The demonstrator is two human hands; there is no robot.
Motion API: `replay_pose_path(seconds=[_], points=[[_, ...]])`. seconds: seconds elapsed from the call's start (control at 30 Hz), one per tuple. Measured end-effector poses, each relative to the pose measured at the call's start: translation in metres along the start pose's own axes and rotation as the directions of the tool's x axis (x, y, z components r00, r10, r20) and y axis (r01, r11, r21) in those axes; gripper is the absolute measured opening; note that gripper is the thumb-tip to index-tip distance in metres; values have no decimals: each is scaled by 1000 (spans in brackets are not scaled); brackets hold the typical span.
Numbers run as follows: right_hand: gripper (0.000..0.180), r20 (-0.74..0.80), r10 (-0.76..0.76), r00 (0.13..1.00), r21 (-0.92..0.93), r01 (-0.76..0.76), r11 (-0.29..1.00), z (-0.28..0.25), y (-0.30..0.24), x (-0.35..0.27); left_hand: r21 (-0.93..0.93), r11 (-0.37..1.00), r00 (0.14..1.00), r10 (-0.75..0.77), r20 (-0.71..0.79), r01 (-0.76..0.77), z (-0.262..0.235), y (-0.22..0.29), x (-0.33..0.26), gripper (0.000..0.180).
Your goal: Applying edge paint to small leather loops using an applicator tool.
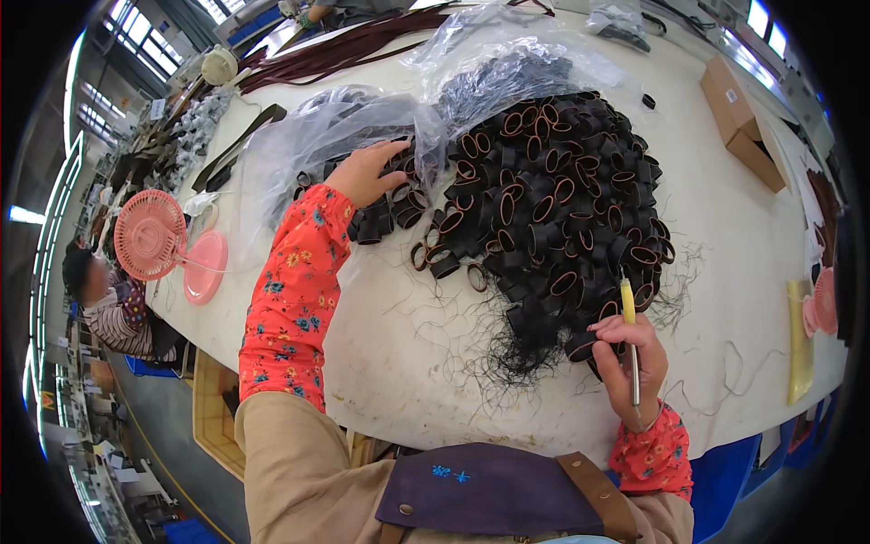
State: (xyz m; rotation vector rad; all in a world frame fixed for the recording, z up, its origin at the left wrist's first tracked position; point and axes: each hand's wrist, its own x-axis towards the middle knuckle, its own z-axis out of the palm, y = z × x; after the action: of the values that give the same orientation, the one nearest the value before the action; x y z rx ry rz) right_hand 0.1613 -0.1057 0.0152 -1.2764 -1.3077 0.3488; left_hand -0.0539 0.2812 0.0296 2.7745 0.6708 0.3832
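Note:
My left hand (367, 174) is stretched out with its fingers apart, over a smaller heap of black loops (372, 222) at the mouth of a clear plastic bag (299, 136). Whether its fingertips touch a loop I cannot tell. Closer to me, my right hand (634, 367) is closed. Its fingertips pinch a single black loop (580, 345), and a slim pen-shaped tool (629, 313), yellow above and metal below, lies in the same grip. Just beyond it spreads a large pile of black loops (553, 199) with orange-brown edges. Loose black threads (521, 349) gather at the pile's near edge.
Another clear plastic bag (507, 77) lies behind the large pile. Dark red strips (335, 50) stretch across the far left of the white table (408, 335). A pink fan (149, 234) stands at left, near another person (118, 308). At right is an open cardboard box (739, 122).

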Motion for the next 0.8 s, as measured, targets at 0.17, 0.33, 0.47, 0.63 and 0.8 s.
replay_pose_path(seconds=[0.17, 0.33, 0.47, 0.63, 0.8], points=[[25, -6, -15, 1000, 5, 15, 1000, 1, -1, 0, 52, 993, 970, -117, 213, 108, -26, 41, -79, 45], [24, -3, -39, 999, 16, 39, 999, 2, -5, -1, 186, 979, 988, -108, 113, 86, -1, 58, -158, 39], [23, 2, -29, 1000, -28, 30, 999, 2, -6, -1, 261, 926, 960, -244, -141, 274, 28, 59, -178, 18], [23, -8, -30, 1000, -27, 29, 999, 2, -5, -2, 213, 908, 917, -302, -261, 360, 36, 52, -186, 5], [23, -26, -30, 999, -29, 29, 999, 3, -4, -2, -195, 947, 956, -278, -96, 256, 22, 89, -177, 5]])
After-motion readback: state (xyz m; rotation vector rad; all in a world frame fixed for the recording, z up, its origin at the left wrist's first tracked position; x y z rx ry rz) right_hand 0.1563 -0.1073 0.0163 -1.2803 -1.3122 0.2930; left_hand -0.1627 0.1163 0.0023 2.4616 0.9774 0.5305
